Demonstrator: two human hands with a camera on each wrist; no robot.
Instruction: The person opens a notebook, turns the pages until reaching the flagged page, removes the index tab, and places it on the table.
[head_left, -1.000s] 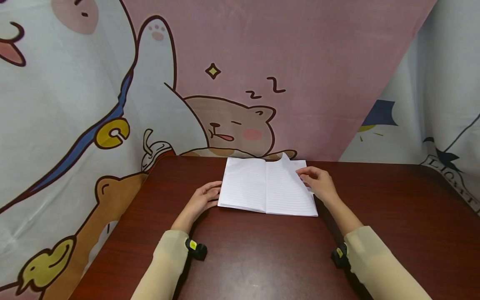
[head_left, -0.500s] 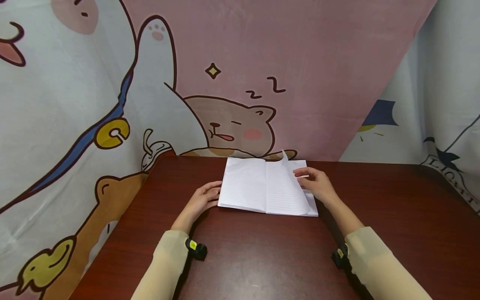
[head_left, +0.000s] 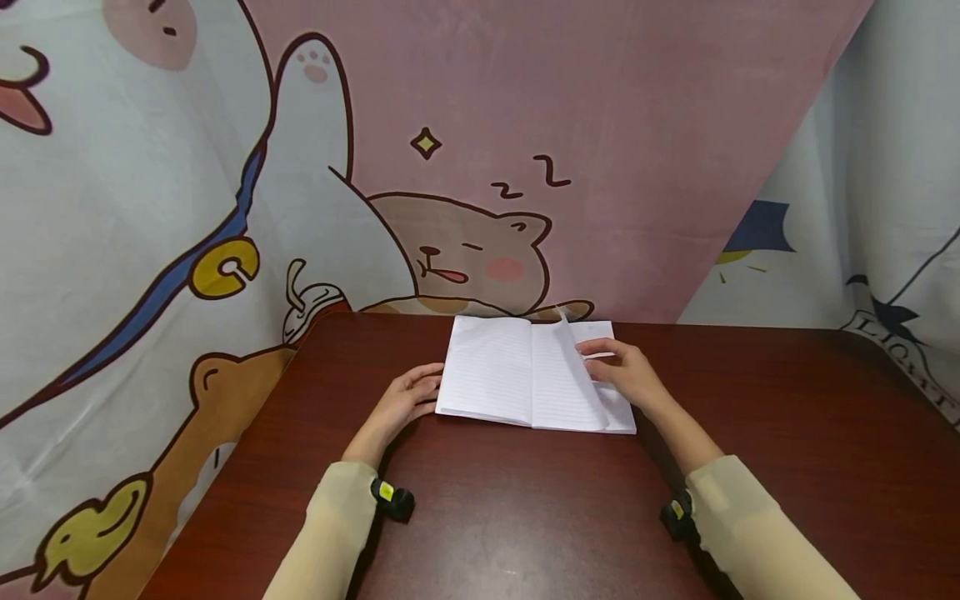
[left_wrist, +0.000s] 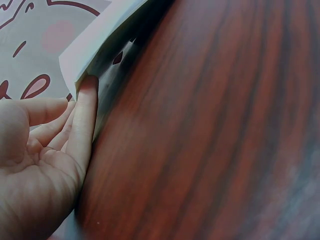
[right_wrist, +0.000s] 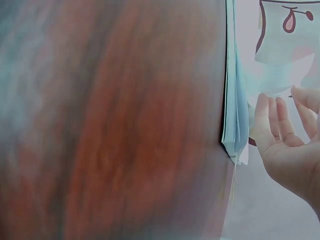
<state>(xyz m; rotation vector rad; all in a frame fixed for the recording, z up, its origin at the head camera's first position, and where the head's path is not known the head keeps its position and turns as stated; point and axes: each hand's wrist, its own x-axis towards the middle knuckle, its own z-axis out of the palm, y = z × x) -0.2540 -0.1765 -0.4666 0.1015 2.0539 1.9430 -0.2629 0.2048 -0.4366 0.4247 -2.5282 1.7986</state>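
A white notebook (head_left: 487,367) with ruled pages lies spread at the back of the table. Its right page (head_left: 566,375) is lifted and curls toward the left, partly uncovering the page beneath. The right hand (head_left: 626,371) touches the lifted page's outer edge with its fingertips. In the right wrist view, that hand's thumb and fingers (right_wrist: 285,125) stand apart. At the notebook's left edge the left hand (head_left: 405,400) rests with extended fingers. The left wrist view shows one fingertip (left_wrist: 89,85) against the underside of that edge.
The dark reddish wooden table (head_left: 517,517) extends toward the person. Behind it hangs a cloth (head_left: 637,167) printed with cartoon animals, close to the notebook's far edge. Wrist cameras (head_left: 393,500) sit on both sleeves.
The right hand has moved slightly left, and the right page has swung left with it, baring more of the page below. The left hand and the notebook's left side stay put.
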